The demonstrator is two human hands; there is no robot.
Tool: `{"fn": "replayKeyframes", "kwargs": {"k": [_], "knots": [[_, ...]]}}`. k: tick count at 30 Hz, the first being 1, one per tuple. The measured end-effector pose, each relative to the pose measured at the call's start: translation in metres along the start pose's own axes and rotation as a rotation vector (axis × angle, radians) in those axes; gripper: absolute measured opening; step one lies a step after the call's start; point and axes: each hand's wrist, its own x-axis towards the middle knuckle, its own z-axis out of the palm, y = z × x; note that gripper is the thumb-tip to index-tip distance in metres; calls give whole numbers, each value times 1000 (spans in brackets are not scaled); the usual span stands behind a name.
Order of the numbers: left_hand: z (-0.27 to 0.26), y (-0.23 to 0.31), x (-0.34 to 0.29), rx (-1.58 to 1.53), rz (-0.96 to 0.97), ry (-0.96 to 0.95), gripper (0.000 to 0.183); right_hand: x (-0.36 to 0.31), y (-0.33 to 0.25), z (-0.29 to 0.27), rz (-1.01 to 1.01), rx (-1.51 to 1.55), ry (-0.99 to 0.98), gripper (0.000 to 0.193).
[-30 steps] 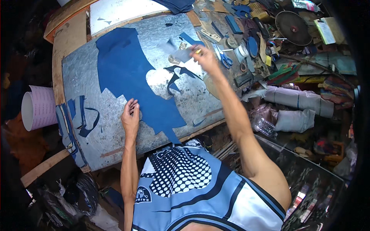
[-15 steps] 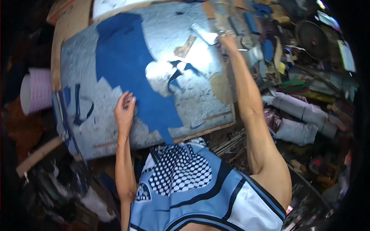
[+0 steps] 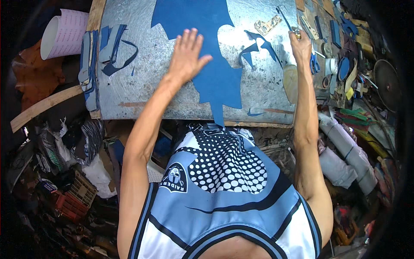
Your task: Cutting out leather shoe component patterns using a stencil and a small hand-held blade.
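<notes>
A large blue sheet (image 3: 194, 19), leather-like with cut-out edges, lies on the metal-topped table (image 3: 159, 97). My left hand (image 3: 186, 56) is spread flat over its left edge, fingers apart, holding nothing. At the table's right side my right hand (image 3: 300, 43) is closed around a slim dark knife-like tool (image 3: 284, 18), which points up and to the left; its exact kind is unclear. Close by lies a tan pattern piece (image 3: 267, 25) with dark markings. Blue offcuts (image 3: 250, 55) rest between the sheet and my right hand.
Blue strips (image 3: 88, 69) hang over the table's left edge, near a pale rolled sheet (image 3: 64, 34). Blue-handled scissors (image 3: 315, 64) and a white roll (image 3: 330, 66) sit to the right. Wrapped rolls (image 3: 349, 142) stand beyond my right arm.
The view has turned, and the table sits higher in it. My left hand has opened flat onto the blue sheet. My right hand has drawn back from the tools, holding the slim tool.
</notes>
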Motion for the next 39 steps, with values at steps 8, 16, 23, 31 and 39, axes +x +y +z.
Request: {"fn": "replayKeyframes", "kwargs": {"k": [8,16,23,31,39], "knots": [[2,99,-128,-453,541,-261,72,-80,-55,-15,73,117,-95,38],[-41,49,-155,-702,351,44,22,-81,-50,9,125,192,-158,41],[-63,17,-197,-633,96,81,16,-17,-87,39,51,-195,-121,65],[-60,25,-220,-644,-65,155,14,49,-41,51,-180,-364,-357,80],[-65,35,-213,-659,-106,240,12,41,-41,47,-236,-486,-376,90]]}}
